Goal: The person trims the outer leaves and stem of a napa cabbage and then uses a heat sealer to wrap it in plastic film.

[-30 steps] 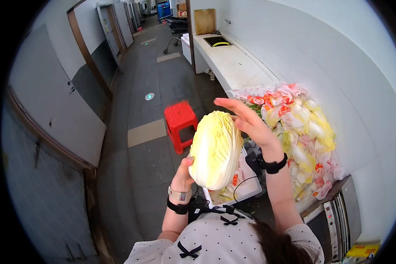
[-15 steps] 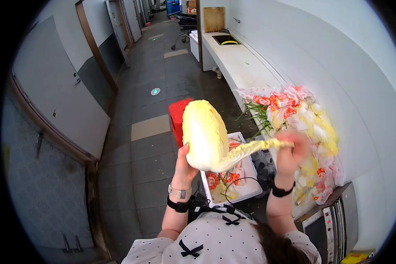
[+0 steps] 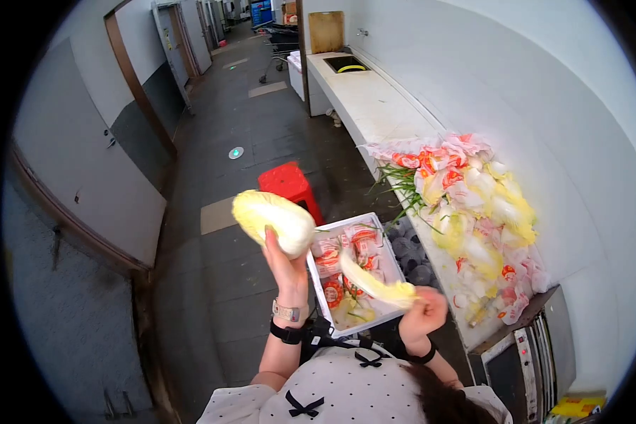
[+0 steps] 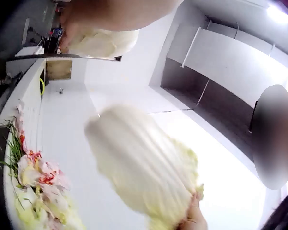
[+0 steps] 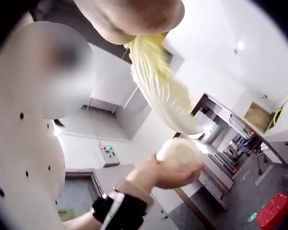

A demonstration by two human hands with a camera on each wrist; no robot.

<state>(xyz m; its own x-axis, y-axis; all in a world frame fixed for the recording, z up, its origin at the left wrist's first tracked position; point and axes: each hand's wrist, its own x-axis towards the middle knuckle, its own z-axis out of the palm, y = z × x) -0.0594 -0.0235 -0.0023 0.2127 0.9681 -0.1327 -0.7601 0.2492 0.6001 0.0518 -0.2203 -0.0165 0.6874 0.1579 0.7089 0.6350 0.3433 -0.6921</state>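
In the head view, my left hand (image 3: 287,272) grips a napa cabbage (image 3: 274,220), its white base towards the right and its yellow top towards the left. My right hand (image 3: 424,312) pinches a loose cabbage leaf (image 3: 374,281) by its yellow tip. That leaf hangs apart from the head, above a white foam box (image 3: 321,293) holding wrapped bundles and leaf scraps. The left wrist view shows the leaf (image 4: 139,158) broadside, with the cabbage (image 4: 105,44) partly hidden behind the left hand. From the right wrist, the cabbage's cut base (image 5: 182,154) faces the camera below the leaf.
A long white counter (image 3: 367,106) on the right bears a heap of cabbage leaves (image 3: 501,205), printed wrappers (image 3: 438,162) and green stalks (image 3: 402,180). A red stool (image 3: 289,185) stands beyond the box. Far along the counter is a sink (image 3: 346,65); grey doors (image 3: 85,155) line the left wall.
My right hand has pulled a leaf off the cabbage and brought it down to the right over the box. My left hand has tipped the cabbage over to the left.
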